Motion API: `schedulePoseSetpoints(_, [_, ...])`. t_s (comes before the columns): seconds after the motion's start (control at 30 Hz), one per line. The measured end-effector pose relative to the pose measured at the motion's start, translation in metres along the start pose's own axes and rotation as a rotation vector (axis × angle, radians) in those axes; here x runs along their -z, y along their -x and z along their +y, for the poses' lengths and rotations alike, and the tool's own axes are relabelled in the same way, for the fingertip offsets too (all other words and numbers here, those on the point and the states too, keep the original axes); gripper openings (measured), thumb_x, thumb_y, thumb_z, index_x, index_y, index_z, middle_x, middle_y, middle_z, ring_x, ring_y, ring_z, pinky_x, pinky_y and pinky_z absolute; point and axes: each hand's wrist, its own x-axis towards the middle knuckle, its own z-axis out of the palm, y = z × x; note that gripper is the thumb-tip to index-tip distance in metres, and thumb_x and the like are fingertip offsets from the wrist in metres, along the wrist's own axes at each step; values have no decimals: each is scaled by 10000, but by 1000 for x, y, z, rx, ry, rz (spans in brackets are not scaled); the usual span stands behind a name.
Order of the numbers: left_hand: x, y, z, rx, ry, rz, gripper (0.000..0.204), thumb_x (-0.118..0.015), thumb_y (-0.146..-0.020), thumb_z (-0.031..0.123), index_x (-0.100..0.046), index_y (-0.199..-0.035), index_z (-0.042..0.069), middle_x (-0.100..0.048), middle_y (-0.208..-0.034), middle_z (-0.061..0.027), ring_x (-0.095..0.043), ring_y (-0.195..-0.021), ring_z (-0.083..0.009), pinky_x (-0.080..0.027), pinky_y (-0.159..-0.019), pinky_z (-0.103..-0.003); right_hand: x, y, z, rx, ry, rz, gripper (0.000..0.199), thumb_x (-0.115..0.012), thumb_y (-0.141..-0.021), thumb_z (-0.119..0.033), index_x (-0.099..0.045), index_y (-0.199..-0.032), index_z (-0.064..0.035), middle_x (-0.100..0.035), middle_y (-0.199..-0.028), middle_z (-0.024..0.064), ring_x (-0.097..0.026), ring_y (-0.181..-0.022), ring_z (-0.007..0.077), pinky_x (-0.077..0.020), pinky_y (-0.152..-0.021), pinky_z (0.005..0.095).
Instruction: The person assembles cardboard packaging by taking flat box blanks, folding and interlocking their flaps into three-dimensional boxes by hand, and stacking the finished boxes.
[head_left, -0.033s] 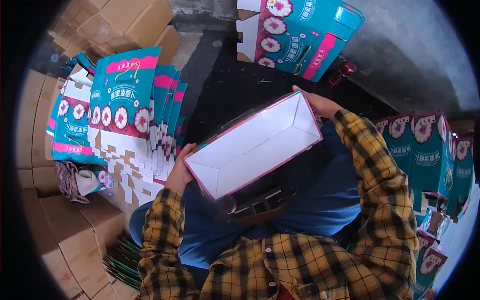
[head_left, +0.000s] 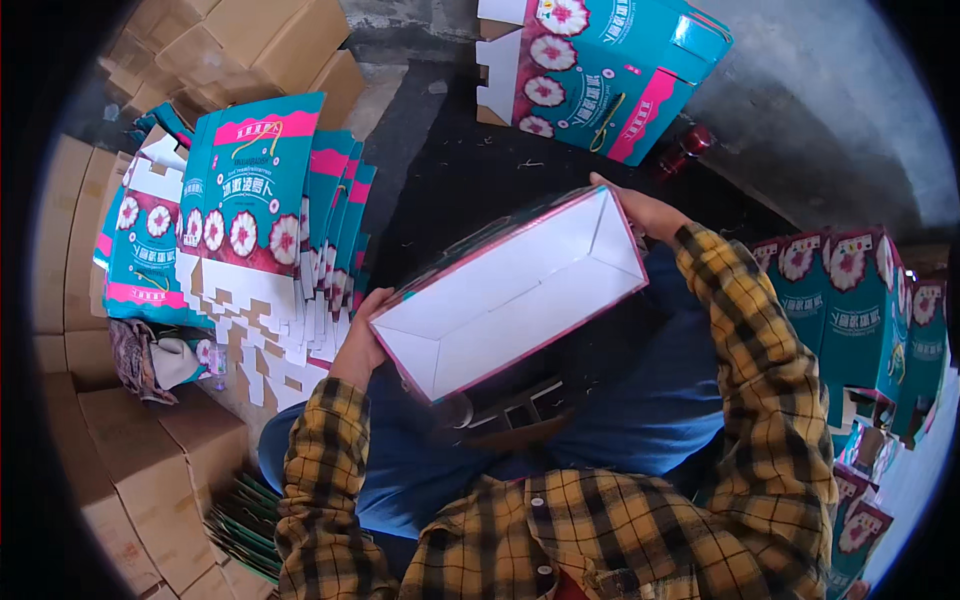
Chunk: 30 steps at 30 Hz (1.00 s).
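A cardboard gift box (head_left: 515, 292) is held tilted above my lap, its white base panels facing me. The base flaps meet along a seam, with magenta edges around them. My left hand (head_left: 362, 345) grips the box's near-left end, fingers along its side. At the far-right end, my right hand (head_left: 648, 212) is wrapped round the corner. The printed sides of the box are mostly turned away from view.
Flat teal-and-pink cartons (head_left: 245, 200) are stacked at left, beside brown cardboard boxes (head_left: 150, 450). Another printed carton (head_left: 600, 75) lies at the far side, near a dark red object (head_left: 685, 150). Assembled gift boxes (head_left: 855, 310) stand at right. Green folded sheets (head_left: 245, 525) lie lower left.
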Motion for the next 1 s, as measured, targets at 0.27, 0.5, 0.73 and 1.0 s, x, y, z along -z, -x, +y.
schedulePoseSetpoints(0.27, [-45, 53, -5, -53, -212, 82, 476, -530, -872, 218, -476, -1307, 34, -576, -1220, -118, -622, -1027, -227, -518, -897, -352, -23, 47, -6, -9, 144, -115, 747, -380, -915, -699, -556, -1280, -72, -616, -1155, 37, -593, -974, 124, -484, -829, 276])
schedulePoseSetpoints(0.5, [-55, 50, -6, -337, -481, 7, 656, -524, -826, 82, -307, -1442, 29, -490, -1303, -111, -500, -1195, -206, -399, -1020, -326, -42, 67, -8, -263, 219, 11, 858, -438, -903, -684, -338, -1454, -34, -490, -1337, 109, -473, -1204, 179, -432, -954, 303])
schedulePoseSetpoints(0.73, [-63, 55, -8, -894, -696, -8, 584, -534, -880, 76, -307, -1414, 6, -444, -1328, -115, -446, -1207, -174, -367, -1018, -320, -27, 51, -2, 393, 206, 179, 704, -673, -904, -336, -345, -1426, 3, -528, -1294, 134, -506, -1125, 169, -434, -943, 323])
schedulePoseSetpoints(1.0, [-16, 54, -31, -562, -271, 156, 536, -298, -1025, 501, -367, -1387, 112, -502, -1295, -82, -541, -1138, -242, -436, -957, -420, -2, 39, 3, 172, -146, 63, 453, -584, -925, -160, -454, -1342, -42, -566, -1200, 58, -570, -1052, 185, -476, -920, 329])
